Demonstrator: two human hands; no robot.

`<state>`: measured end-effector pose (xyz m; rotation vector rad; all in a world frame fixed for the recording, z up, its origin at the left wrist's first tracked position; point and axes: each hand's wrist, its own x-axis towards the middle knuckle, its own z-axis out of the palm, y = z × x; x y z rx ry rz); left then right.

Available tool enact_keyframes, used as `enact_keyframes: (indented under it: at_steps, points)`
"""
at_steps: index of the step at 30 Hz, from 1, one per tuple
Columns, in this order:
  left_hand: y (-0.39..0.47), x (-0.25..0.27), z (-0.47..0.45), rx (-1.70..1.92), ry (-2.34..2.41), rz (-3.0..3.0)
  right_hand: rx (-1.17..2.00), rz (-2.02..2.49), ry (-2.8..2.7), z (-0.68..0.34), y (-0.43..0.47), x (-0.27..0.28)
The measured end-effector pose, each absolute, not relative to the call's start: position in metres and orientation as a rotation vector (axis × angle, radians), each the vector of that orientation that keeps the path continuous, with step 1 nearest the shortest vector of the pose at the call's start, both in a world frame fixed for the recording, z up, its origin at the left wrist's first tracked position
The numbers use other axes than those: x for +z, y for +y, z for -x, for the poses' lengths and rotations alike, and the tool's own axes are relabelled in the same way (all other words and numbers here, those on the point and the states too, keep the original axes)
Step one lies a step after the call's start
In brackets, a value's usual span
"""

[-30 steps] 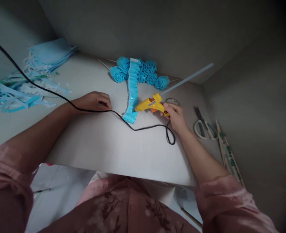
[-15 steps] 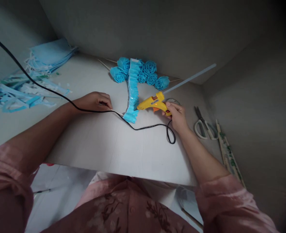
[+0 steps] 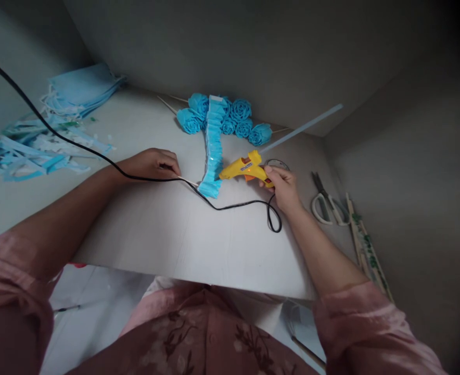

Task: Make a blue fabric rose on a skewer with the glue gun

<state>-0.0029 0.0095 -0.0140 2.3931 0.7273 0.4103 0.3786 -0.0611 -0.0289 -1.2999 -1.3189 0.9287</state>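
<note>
My right hand (image 3: 283,185) is closed around a yellow hot glue gun (image 3: 242,168), with a long clear glue stick (image 3: 304,126) jutting from its back. The gun's nozzle is at the right edge of a pleated blue strip (image 3: 214,140), near its lower end. My left hand (image 3: 155,164) pinches a thin wooden stick (image 3: 188,181), whose far tip meets the strip's bottom end. The strip's upper part lies over several blue rolled flowers (image 3: 241,109) on sticks. A black cord (image 3: 230,207) runs from the gun across the front of the strip and over my left wrist.
On the left are a stack of blue face masks (image 3: 81,88) and a heap of cut scraps (image 3: 38,151). Scissors (image 3: 326,200) with white handles lie at right, beside a bundle of sticks (image 3: 368,245) with green marks. Walls rise behind and at right.
The glue gun has shifted very slightly left and down, its glue stick tip moving with it. My left hand and the wooden stick stay in place.
</note>
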Motion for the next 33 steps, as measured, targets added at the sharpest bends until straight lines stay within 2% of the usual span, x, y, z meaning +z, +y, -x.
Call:
enact_keyframes:
  at_steps: [33]
  points:
    - [0.0078, -0.0099, 0.0008, 0.385, 0.769, -2.4, 0.898, 1.331, -1.289, -0.3733, -0.0593, -0.0289]
